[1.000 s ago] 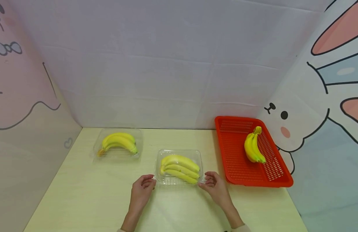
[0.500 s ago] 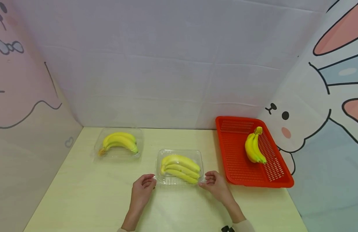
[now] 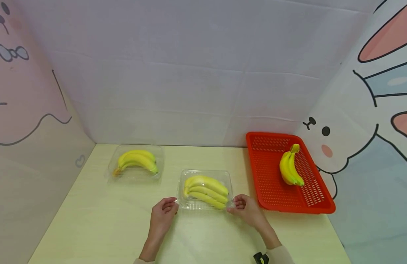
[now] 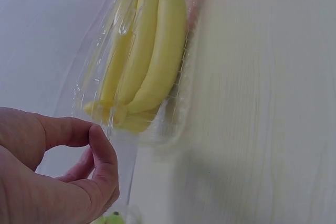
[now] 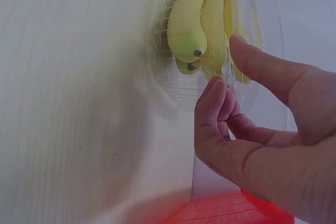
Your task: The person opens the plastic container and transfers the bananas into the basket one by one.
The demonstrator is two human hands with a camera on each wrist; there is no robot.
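Clamped on the near corners of the clear box point(image 3: 197, 205) with left grip point(image 3: 161, 215) and right grip point(image 3: 249, 212), and hardly shifted over the last second, so more likely steadying than carrying. To be found, with bananas point(image 3: 205, 189) inside, just beyond and between both grips. Tight on the right, close against the near corner of the red basket point(image 3: 263, 172); looser beyond the left grip, short of a second box point(image 3: 159, 156), and open nearer than both grips, over the desk point(image 3: 203, 234).
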